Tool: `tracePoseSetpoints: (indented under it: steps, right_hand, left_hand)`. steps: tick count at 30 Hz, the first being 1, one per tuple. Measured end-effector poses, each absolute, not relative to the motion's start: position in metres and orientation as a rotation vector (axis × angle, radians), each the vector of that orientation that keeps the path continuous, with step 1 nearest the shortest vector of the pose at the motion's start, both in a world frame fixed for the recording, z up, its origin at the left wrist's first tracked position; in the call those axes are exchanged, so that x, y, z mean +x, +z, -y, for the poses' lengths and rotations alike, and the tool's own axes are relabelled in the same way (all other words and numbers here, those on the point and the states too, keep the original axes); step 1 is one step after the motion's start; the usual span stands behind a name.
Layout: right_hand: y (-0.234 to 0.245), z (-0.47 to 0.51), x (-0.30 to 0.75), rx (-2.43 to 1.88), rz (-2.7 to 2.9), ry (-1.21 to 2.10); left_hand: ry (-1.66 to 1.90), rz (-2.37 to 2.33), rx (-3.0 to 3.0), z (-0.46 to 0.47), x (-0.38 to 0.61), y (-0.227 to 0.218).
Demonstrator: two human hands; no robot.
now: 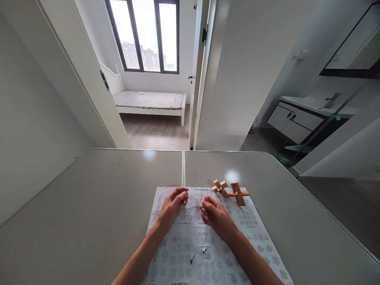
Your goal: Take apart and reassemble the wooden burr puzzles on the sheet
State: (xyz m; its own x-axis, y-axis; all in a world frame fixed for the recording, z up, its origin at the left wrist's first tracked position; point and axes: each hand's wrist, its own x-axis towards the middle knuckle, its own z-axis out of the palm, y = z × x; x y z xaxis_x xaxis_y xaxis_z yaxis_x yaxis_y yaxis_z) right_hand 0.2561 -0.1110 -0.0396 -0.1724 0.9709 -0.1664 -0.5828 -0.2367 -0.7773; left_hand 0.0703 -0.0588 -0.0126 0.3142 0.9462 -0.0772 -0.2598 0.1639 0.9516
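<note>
My left hand [172, 208] rests on a printed paper sheet [213, 253] with its fingers curled in loosely; nothing shows in them. My right hand [214, 213] lies a little to the right on the same sheet, fingers curled under, and I see nothing in it either. Beyond my right hand, at the sheet's far right corner, stand two wooden cross-shaped puzzle pieces: a smaller one [220, 187] and a larger one [238, 193]. Neither hand touches them.
The sheet lies on a grey folding table [89, 206] with a seam down its middle. Beyond the table an open doorway shows a bed [148, 101] under a window. At the right, a vanity cabinet [292, 120] and a green mop [297, 152].
</note>
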Motion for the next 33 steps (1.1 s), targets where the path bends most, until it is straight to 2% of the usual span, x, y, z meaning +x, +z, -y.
tracePoseSetpoints:
  steps: [33]
  right_hand:
    - [-0.0438, 0.1109, 0.2571, -0.791, 0.685, 1.690]
  left_hand:
    - [1.030, -0.822, 1.021, 0.0598, 0.0710, -0.0102]
